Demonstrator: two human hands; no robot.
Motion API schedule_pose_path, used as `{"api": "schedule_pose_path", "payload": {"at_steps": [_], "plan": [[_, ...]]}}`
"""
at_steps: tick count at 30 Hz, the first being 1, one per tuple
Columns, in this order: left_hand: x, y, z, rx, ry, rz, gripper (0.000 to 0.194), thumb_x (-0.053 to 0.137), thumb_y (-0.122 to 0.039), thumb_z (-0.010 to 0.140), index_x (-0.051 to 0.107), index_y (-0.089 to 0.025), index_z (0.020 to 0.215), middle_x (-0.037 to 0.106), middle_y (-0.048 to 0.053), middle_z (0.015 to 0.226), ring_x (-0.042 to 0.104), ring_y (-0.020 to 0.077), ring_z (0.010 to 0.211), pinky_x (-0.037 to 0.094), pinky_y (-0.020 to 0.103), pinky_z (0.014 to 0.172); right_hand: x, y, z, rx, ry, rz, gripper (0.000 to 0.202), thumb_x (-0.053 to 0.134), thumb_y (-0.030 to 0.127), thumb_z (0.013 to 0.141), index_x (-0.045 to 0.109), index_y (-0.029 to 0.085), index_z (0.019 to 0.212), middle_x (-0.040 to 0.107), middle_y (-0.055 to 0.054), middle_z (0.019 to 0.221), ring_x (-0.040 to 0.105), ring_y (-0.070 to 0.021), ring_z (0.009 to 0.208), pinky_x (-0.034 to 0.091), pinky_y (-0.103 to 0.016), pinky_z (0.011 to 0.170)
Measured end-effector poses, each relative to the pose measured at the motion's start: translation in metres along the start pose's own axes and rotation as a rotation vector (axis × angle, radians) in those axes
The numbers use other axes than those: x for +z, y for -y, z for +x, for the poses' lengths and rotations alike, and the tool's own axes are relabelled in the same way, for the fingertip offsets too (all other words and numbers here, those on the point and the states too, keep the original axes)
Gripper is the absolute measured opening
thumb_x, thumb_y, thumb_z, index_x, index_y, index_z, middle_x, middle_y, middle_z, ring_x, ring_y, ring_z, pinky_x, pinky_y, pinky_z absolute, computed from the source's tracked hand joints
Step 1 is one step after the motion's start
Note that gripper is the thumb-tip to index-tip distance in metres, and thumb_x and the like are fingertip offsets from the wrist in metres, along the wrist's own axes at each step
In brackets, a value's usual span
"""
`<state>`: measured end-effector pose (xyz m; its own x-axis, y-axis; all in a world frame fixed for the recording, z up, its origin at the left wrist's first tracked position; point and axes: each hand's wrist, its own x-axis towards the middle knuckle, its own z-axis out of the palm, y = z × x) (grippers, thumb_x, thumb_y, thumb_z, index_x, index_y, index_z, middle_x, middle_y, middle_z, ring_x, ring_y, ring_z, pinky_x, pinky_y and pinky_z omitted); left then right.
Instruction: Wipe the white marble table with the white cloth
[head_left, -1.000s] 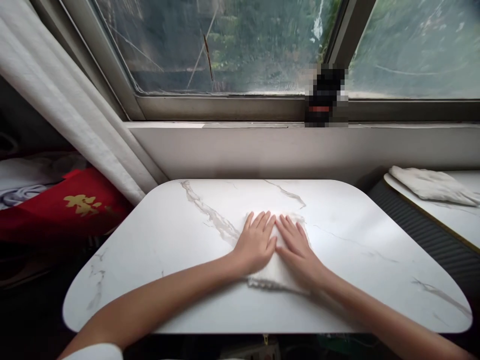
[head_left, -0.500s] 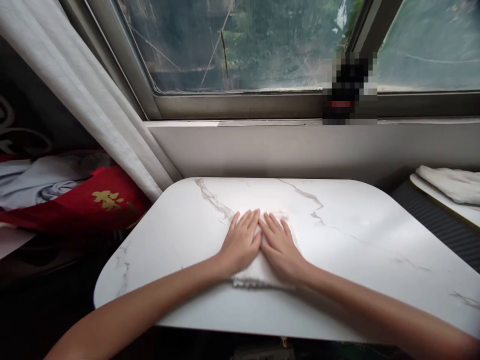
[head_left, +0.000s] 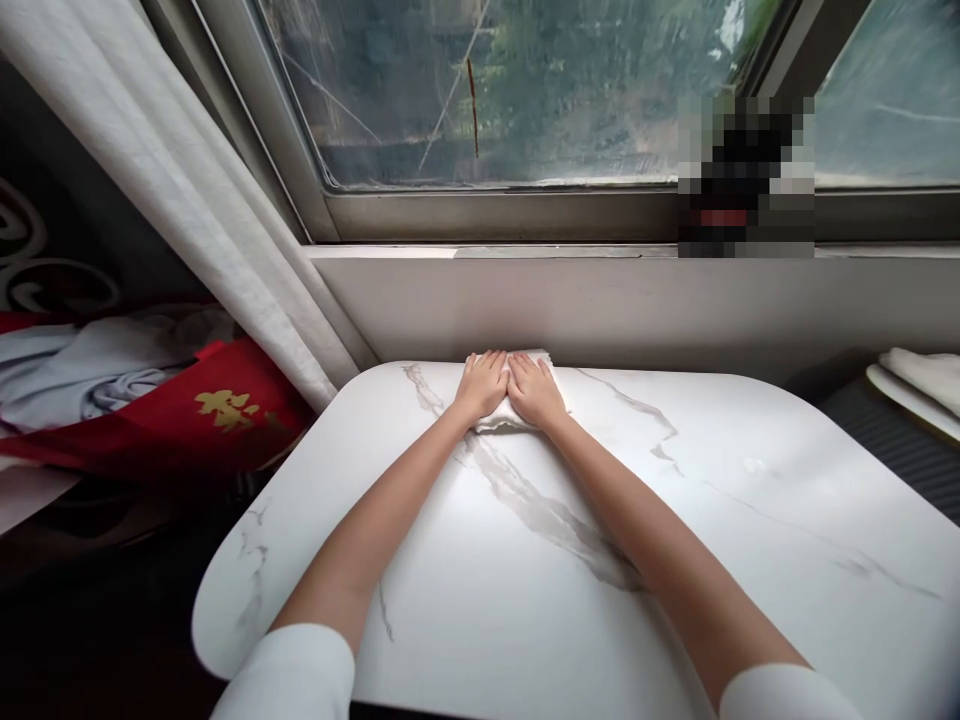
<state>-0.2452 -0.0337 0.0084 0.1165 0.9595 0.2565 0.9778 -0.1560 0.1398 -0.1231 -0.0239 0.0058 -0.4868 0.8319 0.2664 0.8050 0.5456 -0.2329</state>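
Observation:
At the far edge of the white marble-patterned table (head_left: 450,560) lies a white cloth (head_left: 504,422), pressed against the tabletop. My left hand (head_left: 481,385) rests flat on its left part, fingers stretched forward. Beside it, touching at the thumbs, my right hand (head_left: 535,390) lies flat on the right part of the cloth with the fingers extended. A corner of the cloth reaches past the right fingertips to the table's back edge. Most of its middle is hidden under the hands.
A low wall and window frame (head_left: 510,215) stand just behind the table. On the left hang a pale curtain (head_left: 187,190) and a red bag (head_left: 262,400) with light clothes. At the right, a folded pale cloth (head_left: 926,375) sits on a white-topped object.
Both hands have slid forward with the cloth, from the middle of the table to its far edge. White sleeves now show on both arms.

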Motion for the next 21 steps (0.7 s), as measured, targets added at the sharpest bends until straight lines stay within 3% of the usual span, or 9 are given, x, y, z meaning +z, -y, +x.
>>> {"api": "schedule_pose_path", "payload": {"at_steps": [3,6,11,16,19,21], "plan": [[0.0,-0.003,-0.011,-0.013,-0.003,-0.001,0.046,0.025,-0.025,0.094,0.037,-0.012,0.138,0.037,0.01,0.144,0.027,0.0196,0.135,0.014,0.042,0.112,-0.003,0.004,-0.01,-0.005,0.003,0.009,0.052,0.027,0.022,0.089,0.036,0.008,0.139,0.034,-0.012,0.146,0.025,-0.0189,0.136,0.014,-0.039,0.111],[-0.005,-0.008,-0.038,-0.008,0.005,0.001,0.047,0.025,-0.024,0.094,0.037,-0.011,0.138,0.035,0.01,0.145,0.027,0.0194,0.135,0.013,0.042,0.112,-0.009,0.015,-0.035,-0.009,0.026,0.054,0.052,0.026,0.025,0.091,0.036,0.007,0.139,0.033,-0.012,0.147,0.023,-0.0195,0.137,0.013,-0.04,0.112],[-0.028,-0.021,-0.123,0.072,0.036,0.0,0.048,0.026,-0.026,0.095,0.035,-0.008,0.139,0.032,0.011,0.146,0.023,0.0206,0.137,0.011,0.044,0.113,-0.02,0.051,-0.111,-0.055,0.086,0.234,0.057,0.028,0.029,0.091,0.027,0.005,0.143,0.023,-0.012,0.15,0.014,-0.0194,0.139,0.006,-0.041,0.114],[-0.055,-0.032,-0.214,0.14,0.047,-0.034,0.049,0.027,-0.028,0.095,0.03,-0.015,0.143,0.032,0.009,0.146,0.024,0.0214,0.136,0.016,0.047,0.113,-0.033,0.089,-0.192,-0.115,0.203,0.485,0.07,0.041,0.028,0.086,0.009,0.017,0.148,0.006,-0.005,0.153,-0.002,-0.0211,0.14,0.004,-0.05,0.114],[-0.066,-0.033,-0.241,0.139,0.071,-0.054,0.051,0.03,-0.028,0.095,0.024,-0.019,0.145,0.032,0.007,0.147,0.025,0.022,0.136,0.018,0.047,0.112,-0.041,0.099,-0.212,-0.142,0.326,0.579,0.079,0.044,0.022,0.081,0.001,0.02,0.147,-0.002,-0.003,0.153,-0.007,-0.0226,0.139,0.006,-0.055,0.112],[-0.069,-0.029,-0.243,0.136,0.081,-0.062,0.051,0.031,-0.029,0.095,0.024,-0.021,0.145,0.033,0.006,0.146,0.026,0.0218,0.136,0.02,0.046,0.112,-0.043,0.1,-0.209,-0.154,0.372,0.591,0.078,0.042,0.022,0.082,0.0,0.022,0.147,-0.003,-0.003,0.152,-0.008,-0.0219,0.138,0.008,-0.055,0.112]]}}
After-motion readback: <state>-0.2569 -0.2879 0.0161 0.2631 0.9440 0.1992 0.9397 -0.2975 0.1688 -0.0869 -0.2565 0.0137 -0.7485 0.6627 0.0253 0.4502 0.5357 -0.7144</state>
